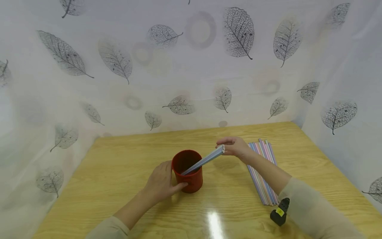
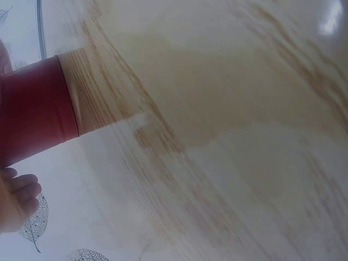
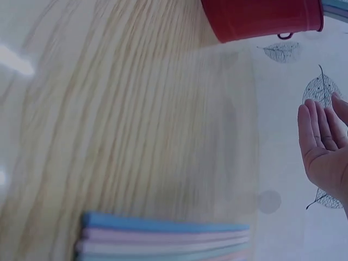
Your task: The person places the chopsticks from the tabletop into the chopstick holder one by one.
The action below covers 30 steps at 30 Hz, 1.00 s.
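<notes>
The table (image 1: 125, 152) bears sticks (image 1: 262, 189) at right; left of them stands the red cup (image 1: 192, 182), gripped by the left hand (image 1: 161, 182), seemingly for steadiness; the right hand (image 1: 234, 147), straight-fingered and empty, hovers by the bundle (image 1: 205, 160) propped inside the cup

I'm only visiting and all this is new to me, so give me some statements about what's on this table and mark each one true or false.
1. The red cup stands upright. True.
2. The left hand holds the black object. False: the left hand holds the red cup, and the black object lies on the table.
3. Some pale straws lean in the red cup. True.
4. The right hand is clenched into a fist. False: its fingers are extended.
5. A bundle of coloured straws lies to the right of the red cup. True.
</notes>
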Each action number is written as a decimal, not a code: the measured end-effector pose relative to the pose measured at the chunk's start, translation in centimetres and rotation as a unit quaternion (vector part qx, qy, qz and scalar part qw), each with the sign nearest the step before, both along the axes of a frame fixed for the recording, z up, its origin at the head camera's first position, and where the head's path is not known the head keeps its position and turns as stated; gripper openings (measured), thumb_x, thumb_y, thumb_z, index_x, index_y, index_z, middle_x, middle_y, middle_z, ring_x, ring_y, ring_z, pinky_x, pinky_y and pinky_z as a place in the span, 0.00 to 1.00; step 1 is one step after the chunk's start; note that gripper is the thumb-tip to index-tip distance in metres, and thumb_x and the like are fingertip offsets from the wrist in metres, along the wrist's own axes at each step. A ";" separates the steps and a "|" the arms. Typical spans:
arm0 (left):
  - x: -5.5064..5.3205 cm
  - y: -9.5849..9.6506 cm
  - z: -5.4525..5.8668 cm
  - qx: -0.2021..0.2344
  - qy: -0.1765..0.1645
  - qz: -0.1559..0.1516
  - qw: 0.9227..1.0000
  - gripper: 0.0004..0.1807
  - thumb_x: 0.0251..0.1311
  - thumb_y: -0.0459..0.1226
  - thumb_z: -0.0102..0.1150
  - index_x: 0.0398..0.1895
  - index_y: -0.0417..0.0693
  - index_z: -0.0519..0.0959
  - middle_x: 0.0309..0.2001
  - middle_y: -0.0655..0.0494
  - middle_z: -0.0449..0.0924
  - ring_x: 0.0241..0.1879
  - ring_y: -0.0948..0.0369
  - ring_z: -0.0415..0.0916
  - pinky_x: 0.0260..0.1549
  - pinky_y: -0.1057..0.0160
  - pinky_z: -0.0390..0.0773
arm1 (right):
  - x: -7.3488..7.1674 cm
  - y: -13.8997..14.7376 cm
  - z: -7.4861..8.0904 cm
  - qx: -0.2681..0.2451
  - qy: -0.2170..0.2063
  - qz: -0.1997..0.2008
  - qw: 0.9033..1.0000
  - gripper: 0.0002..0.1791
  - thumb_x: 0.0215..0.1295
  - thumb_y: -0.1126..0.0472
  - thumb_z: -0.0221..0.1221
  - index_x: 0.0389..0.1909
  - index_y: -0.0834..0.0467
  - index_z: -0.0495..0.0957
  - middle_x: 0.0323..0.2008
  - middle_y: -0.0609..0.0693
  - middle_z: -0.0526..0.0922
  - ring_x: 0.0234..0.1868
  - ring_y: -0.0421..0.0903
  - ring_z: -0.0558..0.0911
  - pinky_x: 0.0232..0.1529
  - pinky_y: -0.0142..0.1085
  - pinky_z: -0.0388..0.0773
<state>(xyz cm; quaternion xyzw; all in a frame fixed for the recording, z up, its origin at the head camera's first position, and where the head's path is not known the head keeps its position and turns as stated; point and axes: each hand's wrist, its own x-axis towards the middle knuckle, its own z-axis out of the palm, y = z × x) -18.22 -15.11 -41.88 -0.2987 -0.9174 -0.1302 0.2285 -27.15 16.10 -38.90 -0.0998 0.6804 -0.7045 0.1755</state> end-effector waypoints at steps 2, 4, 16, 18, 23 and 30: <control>0.0 0.0 0.0 -0.001 -0.001 0.000 1.000 0.46 0.52 0.65 0.56 0.56 0.34 0.68 0.48 0.45 0.78 0.49 0.51 0.76 0.47 0.54 0.79 | -0.1 0.7 -0.5 0.005 -0.002 -0.012 1.000 0.14 0.63 0.73 0.53 0.49 0.73 0.74 0.37 0.48 0.83 0.37 0.40 0.83 0.46 0.36 0.81; 0.0 0.0 -0.1 -0.002 -0.001 0.001 1.000 0.45 0.52 0.65 0.57 0.56 0.34 0.68 0.48 0.45 0.78 0.50 0.51 0.76 0.47 0.54 0.79 | -0.2 1.4 -1.1 0.011 0.000 -0.013 1.000 0.12 0.63 0.72 0.55 0.47 0.71 0.75 0.35 0.46 0.83 0.37 0.41 0.83 0.48 0.38 0.80; -0.2 0.0 -0.4 0.002 -0.013 0.003 1.000 0.46 0.53 0.67 0.52 0.58 0.35 0.67 0.49 0.45 0.77 0.51 0.50 0.75 0.48 0.52 0.78 | 0.3 6.5 -2.3 0.090 -0.006 -0.043 0.995 0.29 0.64 0.63 0.59 0.58 0.78 0.63 0.45 0.56 0.82 0.43 0.43 0.84 0.48 0.37 0.80; -0.2 -0.1 -0.4 0.003 -0.014 0.003 1.000 0.46 0.53 0.67 0.52 0.58 0.35 0.67 0.49 0.45 0.77 0.51 0.50 0.76 0.47 0.52 0.79 | 0.5 7.4 -2.4 0.094 -0.010 -0.050 0.994 0.28 0.64 0.63 0.59 0.58 0.79 0.63 0.43 0.55 0.83 0.42 0.42 0.84 0.48 0.36 0.80; -0.2 0.0 -0.4 0.009 -0.014 -0.001 1.000 0.46 0.53 0.66 0.54 0.57 0.35 0.68 0.49 0.46 0.77 0.50 0.51 0.76 0.47 0.53 0.79 | 0.9 9.6 -2.2 0.079 -0.030 -0.072 0.994 0.27 0.65 0.65 0.58 0.57 0.80 0.63 0.36 0.47 0.85 0.39 0.40 0.85 0.44 0.34 0.81; -0.1 0.0 -0.1 0.009 -0.010 -0.004 1.000 0.45 0.52 0.65 0.56 0.57 0.35 0.68 0.48 0.46 0.78 0.49 0.51 0.77 0.46 0.53 0.79 | 1.3 12.2 -2.1 0.047 -0.056 -0.102 0.992 0.15 0.64 0.68 0.58 0.48 0.73 0.73 0.31 0.46 0.85 0.35 0.39 0.85 0.42 0.33 0.82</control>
